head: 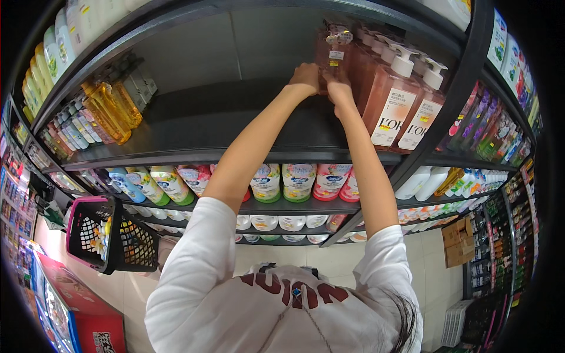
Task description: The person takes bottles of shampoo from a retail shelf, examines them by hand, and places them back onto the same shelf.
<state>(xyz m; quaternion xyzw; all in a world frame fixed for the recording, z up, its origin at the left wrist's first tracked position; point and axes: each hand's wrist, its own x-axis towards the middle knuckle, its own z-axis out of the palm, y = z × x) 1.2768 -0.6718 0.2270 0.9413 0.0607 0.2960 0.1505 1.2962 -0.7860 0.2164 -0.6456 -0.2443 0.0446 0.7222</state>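
Observation:
Deep on the black shelf (212, 119), a clear pink pump bottle (329, 48) with a small label and a yellow sticker stands beside a row of like bottles. My left hand (305, 78) grips its lower left side, fingers mostly hidden. At its lower front is my right hand (338, 89), also closed around it; the fingertips are out of sight. Just right of that hand, pink bottles with white pumps stand in close rows, a front one (393, 106) bearing a large white label.
Amber bottles (108, 110) stand at the shelf's left end. A dark upright (446, 101) bounds the right side. Below are rows of white-and-green bottles (299, 182). A black basket (110, 238) holding goods is at lower left; cardboard boxes (458, 242) are at right.

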